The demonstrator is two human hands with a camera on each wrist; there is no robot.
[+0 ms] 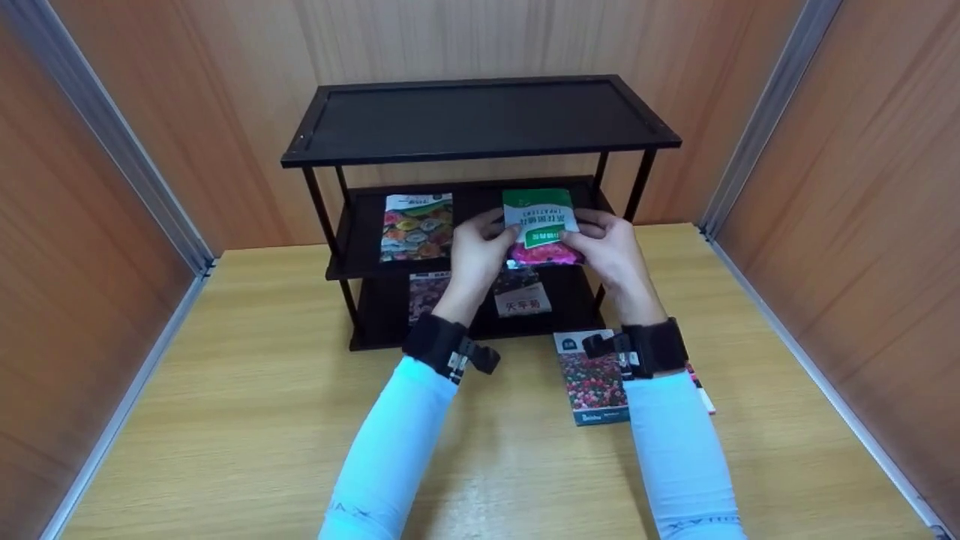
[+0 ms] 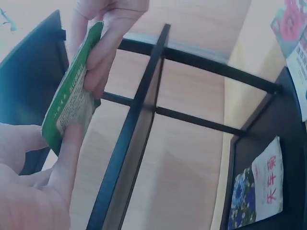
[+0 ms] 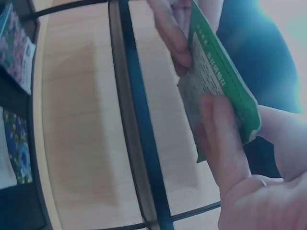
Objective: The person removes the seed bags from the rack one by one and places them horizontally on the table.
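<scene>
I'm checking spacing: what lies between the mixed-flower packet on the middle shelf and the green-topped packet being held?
In the head view, the left hand lies there, gripping the green-topped packet; bare middle shelf shows beyond it.

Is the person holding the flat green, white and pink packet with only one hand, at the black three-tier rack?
Not only one: the head view shows the left hand and right hand both pinching the flat green, white and pink packet, at the black three-tier rack.
</scene>
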